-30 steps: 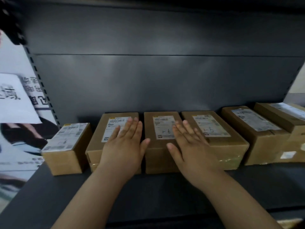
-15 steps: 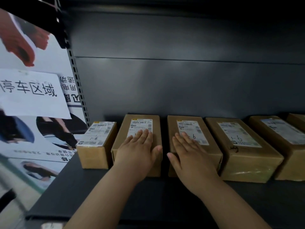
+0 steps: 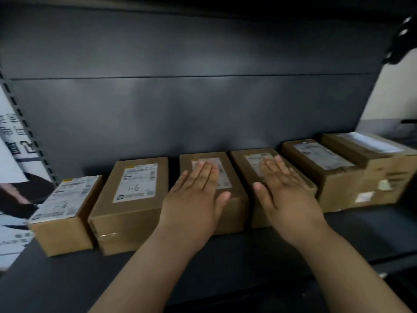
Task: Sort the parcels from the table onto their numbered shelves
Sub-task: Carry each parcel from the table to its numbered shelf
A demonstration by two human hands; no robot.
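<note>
While six brown cardboard parcels are sitting side by side along the dark shelf [image 3: 338,233] across the middle of the frame, the person is laying the left hand [image 3: 196,199] flat on the third parcel [image 3: 237,211] from the left, fingers straight and grasping nothing. The right hand [image 3: 286,195], likewise released with its fingers extended, is lying over the fourth parcel [image 3: 246,168] just beside it, right of centre. A printed poster [image 3: 13,154] is showing at the left edge.

Left grip [image 3: 194,199], right grip [image 3: 286,195]: bare. Forearms [image 3: 144,267] bare to frame edge. Nails short, plain.
</note>
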